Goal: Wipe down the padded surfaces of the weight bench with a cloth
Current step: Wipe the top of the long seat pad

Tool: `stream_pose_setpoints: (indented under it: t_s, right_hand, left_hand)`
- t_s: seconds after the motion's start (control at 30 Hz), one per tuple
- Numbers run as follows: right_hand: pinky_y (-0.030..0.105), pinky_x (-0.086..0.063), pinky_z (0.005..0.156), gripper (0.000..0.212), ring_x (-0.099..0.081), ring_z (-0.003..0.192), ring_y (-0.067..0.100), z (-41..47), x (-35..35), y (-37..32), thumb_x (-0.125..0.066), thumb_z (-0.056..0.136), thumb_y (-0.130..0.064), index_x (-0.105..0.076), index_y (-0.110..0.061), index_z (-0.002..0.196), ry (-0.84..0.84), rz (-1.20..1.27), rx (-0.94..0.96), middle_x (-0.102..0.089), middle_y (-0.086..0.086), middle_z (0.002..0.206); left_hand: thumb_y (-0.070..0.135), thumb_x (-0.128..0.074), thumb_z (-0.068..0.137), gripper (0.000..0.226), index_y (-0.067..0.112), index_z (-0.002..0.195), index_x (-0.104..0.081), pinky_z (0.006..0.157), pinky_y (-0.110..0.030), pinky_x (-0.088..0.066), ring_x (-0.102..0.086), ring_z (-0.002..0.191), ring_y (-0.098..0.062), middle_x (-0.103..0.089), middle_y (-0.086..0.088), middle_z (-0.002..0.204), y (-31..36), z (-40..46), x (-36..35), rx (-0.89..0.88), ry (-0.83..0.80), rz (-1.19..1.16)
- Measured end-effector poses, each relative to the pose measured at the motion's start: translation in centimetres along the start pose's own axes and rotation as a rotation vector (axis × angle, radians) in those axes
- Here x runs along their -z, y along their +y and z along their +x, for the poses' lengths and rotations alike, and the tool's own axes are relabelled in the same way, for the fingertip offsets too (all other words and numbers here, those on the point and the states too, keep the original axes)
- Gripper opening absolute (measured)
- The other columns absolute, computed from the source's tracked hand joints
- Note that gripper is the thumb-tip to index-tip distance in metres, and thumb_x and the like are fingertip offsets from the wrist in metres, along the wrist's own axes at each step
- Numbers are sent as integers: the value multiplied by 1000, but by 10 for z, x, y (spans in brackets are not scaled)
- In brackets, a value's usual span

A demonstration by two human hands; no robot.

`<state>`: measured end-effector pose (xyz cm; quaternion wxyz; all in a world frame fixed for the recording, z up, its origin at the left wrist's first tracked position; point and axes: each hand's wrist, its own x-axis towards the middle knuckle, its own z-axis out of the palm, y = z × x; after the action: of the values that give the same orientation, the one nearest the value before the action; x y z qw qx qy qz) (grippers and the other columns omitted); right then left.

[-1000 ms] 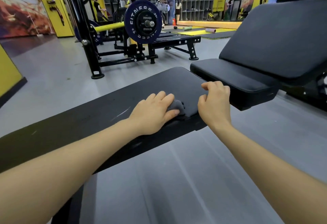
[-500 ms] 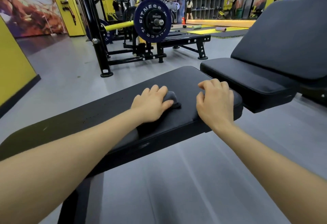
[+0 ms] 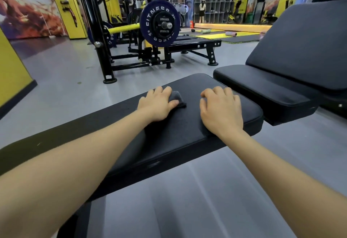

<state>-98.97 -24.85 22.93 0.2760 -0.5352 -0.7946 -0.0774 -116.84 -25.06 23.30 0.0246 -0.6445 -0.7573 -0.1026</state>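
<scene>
From the head view I look down on a black padded bench (image 3: 187, 125) that runs from the lower left of the frame up toward the centre right. My left hand (image 3: 156, 104) sits near the middle of the frame, on top of the pad, with its fingers curled over a small dark grey cloth (image 3: 177, 98). The cloth is bunched under the fingertips and thumb and pressed against the pad; only its right edge shows past my fingers. My right hand (image 3: 220, 109) lies just to the right of it, apart from the cloth, palm down on the pad near the bench's end. Its fingers are bent a little and rest on the padding, holding nothing. Both forearms reach in from the bottom corners of the frame.

At the right of the frame a second bench (image 3: 266, 89) stands just beyond the end of mine, its seat flat and its backrest (image 3: 304, 49) tilted up toward the upper right corner. In the upper centre a blue weight plate (image 3: 159, 25) hangs on a black rack (image 3: 101, 49) with a yellow bar (image 3: 124, 28) beside it. Grey floor (image 3: 62, 79) spreads around the benches. Yellow pillars and open shelving stand along the far wall at the top.
</scene>
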Motion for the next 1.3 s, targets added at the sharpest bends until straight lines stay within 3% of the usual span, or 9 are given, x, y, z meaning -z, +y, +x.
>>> stream_pose_setpoints:
  t_s: [0.2,0.37,0.43,0.53,0.67,0.77,0.97,1.07,1.3]
  right_hand:
    - [35,-31,86,33,-43,106,24,0,-1,-2,-31,97,-31,-59,-23,112,-63,-44,58,-54,1,114]
    - [35,-30,85,33,-42,106,24,-2,1,-4,-32,96,-30,-60,-23,111,-70,-49,35,-54,0,114]
    - [35,-31,86,33,-43,107,25,-2,1,-5,-32,96,-30,-60,-23,112,-76,-56,28,-54,1,115]
    - [36,-32,88,32,-42,109,25,-1,3,-6,-34,96,-29,-60,-22,113,-104,-49,17,-53,2,117]
    - [37,-30,92,30,-42,112,25,0,4,-24,-36,96,-30,-59,-23,114,-164,23,61,-52,2,119]
    - [38,-27,96,29,-40,116,23,4,1,-46,-37,96,-30,-57,-23,117,-189,59,144,-49,1,122]
    - [37,-28,93,29,-43,109,24,9,-13,-50,-34,97,-25,-57,-20,114,-197,73,72,-51,2,117]
    - [36,-28,92,29,-44,107,24,7,-13,-48,-35,97,-25,-58,-20,114,-170,103,49,-53,2,116]
    - [37,-31,91,31,-44,105,24,8,-16,-48,-33,97,-25,-57,-19,114,-154,106,47,-53,2,114]
  left_hand:
    - [52,-36,93,39,20,114,-41,88,-45,-41,-43,105,-26,-43,-3,111,-14,-40,4,-181,29,11]
    - [52,-34,95,45,18,124,-40,90,-45,-37,-40,120,-33,-42,-12,129,-45,21,-3,142,23,20]
    - [51,-32,96,45,18,126,-38,91,-45,-36,-37,123,-33,-38,-11,133,-44,26,-6,193,16,54]
    - [51,-33,96,42,18,121,-37,94,-45,-34,-37,123,-31,-38,-9,132,-33,4,1,81,-41,28]
    - [51,-34,94,36,20,112,-38,89,-43,-39,-40,109,-26,-40,-2,116,-26,-51,5,-182,-8,39]
    - [52,-34,94,38,20,113,-40,88,-44,-40,-42,107,-26,-42,-2,112,-37,-46,5,-226,15,9]
    - [52,-30,96,46,16,123,-38,92,-45,-36,-36,122,-32,-39,-10,132,-81,27,-8,131,31,29]
    - [51,-29,96,45,17,124,-37,93,-44,-34,-34,125,-32,-37,-10,134,-81,36,-8,187,22,34]
    - [50,-35,94,35,18,110,-39,95,-46,-37,-43,112,-28,-42,-6,117,-75,-8,-2,-150,-46,-66]
